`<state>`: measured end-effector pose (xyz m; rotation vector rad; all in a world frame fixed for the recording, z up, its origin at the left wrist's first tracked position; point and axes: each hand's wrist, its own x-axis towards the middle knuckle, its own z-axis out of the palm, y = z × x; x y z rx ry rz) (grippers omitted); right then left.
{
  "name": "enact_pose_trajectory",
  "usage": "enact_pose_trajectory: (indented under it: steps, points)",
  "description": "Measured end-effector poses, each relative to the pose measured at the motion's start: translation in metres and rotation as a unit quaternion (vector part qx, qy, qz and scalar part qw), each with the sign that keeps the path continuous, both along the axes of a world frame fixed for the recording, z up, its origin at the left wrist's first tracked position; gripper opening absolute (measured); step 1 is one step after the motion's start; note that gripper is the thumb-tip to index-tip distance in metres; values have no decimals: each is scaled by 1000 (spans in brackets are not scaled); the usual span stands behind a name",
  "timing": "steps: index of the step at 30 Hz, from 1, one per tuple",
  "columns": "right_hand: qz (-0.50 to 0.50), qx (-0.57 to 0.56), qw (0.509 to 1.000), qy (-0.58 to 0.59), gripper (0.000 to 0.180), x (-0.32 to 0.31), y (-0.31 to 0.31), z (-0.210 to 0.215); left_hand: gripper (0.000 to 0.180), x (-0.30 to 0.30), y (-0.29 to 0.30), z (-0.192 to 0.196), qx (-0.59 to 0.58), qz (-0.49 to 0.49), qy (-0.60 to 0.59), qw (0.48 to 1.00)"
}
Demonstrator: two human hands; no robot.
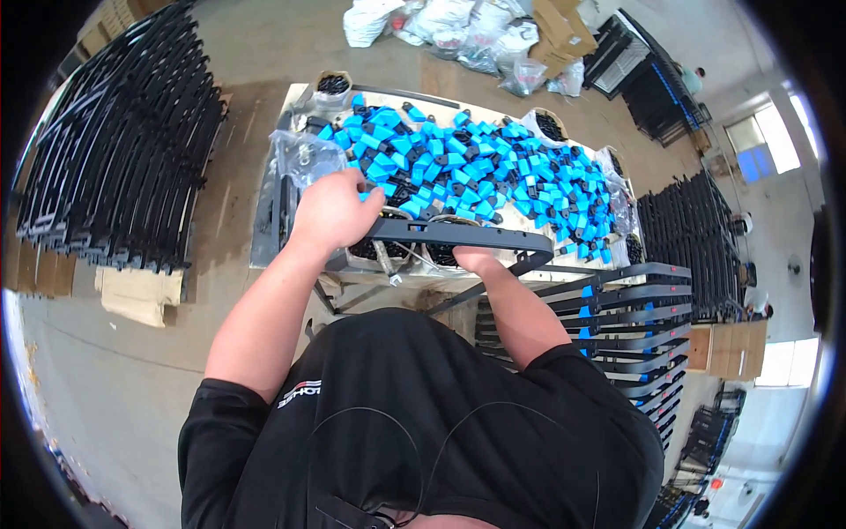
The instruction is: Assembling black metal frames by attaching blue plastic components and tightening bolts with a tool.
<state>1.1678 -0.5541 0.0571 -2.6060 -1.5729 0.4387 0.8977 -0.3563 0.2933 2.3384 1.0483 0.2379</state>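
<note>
A curved black metal bar (441, 233) lies across the near edge of the worktable, its right end bent back in a loop. At the bar's left end is my left hand (337, 210), thumb and fingers curled together; what they pinch is hidden. My right hand (474, 257) is below the bar, over a tub of small black parts (441, 254); its fingers are out of sight. A silver wrench-like tool (385, 261) hangs in front of another tub of black parts (401, 250). Many blue-and-black plastic pieces (458, 167) are heaped beyond my hands.
The worktable (267, 231) carries more tubs (333, 88) around its rim and a clear plastic bag (308, 157). Curved black bars with blue parts (634, 326) are stacked at right. Black frames (115, 150) stand at left. White sacks (458, 26) and cartons (564, 35) lie beyond.
</note>
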Motion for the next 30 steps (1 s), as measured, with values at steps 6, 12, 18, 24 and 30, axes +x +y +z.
enact_pose_trajectory:
  steps: [6, 12, 18, 24, 30]
  points:
    - [-268, 137, 782, 546, 19, 15, -16, 1, 44, 1, 1, -1, -14, 5, 8, 1000]
    - [-370, 224, 524, 734, 12, 12, -27, 10, 40, 8, -2, -1, -1, 10, 8, 1000]
    - [-354, 248, 462, 775, 12, 7, -28, 24, 37, 6, -6, -2, 16, 19, 3, 1000]
    - [-174, 278, 919, 220, 18, 20, -33, -11, 36, 14, -11, 0, 37, 21, -11, 999]
    - [-42, 18, 997, -60, 34, 1, -8, 49, 37, 6, -9, -7, 46, 37, 9, 998]
